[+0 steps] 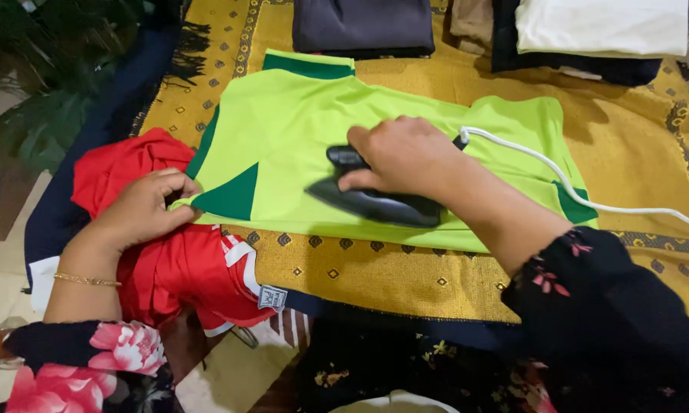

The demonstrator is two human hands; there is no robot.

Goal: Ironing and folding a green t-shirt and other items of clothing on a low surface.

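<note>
A lime-green shirt [298, 130] with dark green trim lies spread flat on a yellow patterned cloth [405, 275]. My right hand [402, 157] grips the handle of a black clothes iron [375, 203] that rests on the shirt's lower middle. A white cord [558, 180] runs from the iron's back off to the right. My left hand [142, 210] pinches the shirt's left sleeve edge and holds it taut. Under that hand lies a crumpled red garment [180, 268] with white trim.
Folded clothes sit along the far edge: a dark pile [363, 27] and a white piece on a navy one [600, 27]. A dark blue cloth with fringe [130, 92] borders the yellow cloth on the left. Green leaves [38, 76] fill the top left corner.
</note>
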